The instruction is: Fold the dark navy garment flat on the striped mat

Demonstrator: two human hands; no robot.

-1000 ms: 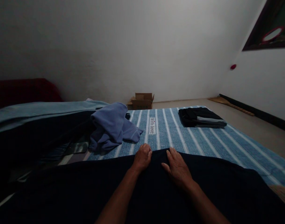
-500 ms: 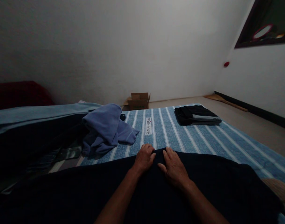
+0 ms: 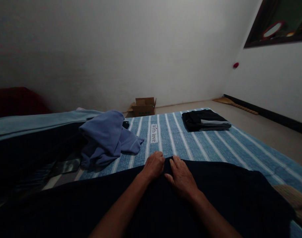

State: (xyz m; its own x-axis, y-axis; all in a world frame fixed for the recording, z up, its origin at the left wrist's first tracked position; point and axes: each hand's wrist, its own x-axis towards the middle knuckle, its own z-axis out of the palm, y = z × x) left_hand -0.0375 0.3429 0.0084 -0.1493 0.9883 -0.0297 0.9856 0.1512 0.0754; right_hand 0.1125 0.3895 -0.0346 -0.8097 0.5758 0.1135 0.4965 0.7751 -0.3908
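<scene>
A large dark navy garment (image 3: 215, 191) lies spread across the near side of the bed; its exact kind cannot be made out. At the middle of its far edge, my left hand (image 3: 154, 164) is closed, with its fingers curled on the cloth. Just to the right, my right hand (image 3: 182, 177) rests flat on the garment, fingers stretched out and thumb apart. Between the two hands the cloth edge rises slightly. The garment's near parts run out of view beneath my forearms.
A crumpled blue-purple cloth (image 3: 103, 137) lies left on the striped bedcover (image 3: 163, 145). Folded dark clothes (image 3: 206, 119) sit at the far right. Light blue and dark clothing (image 3: 47, 120) is heaped at left. An open cardboard box (image 3: 144, 109) stands beyond the bed.
My left hand's fingers have curled in tighter, the thumb now tucked against them. My right hand stays on the garment. The view has shifted slightly to the right.
</scene>
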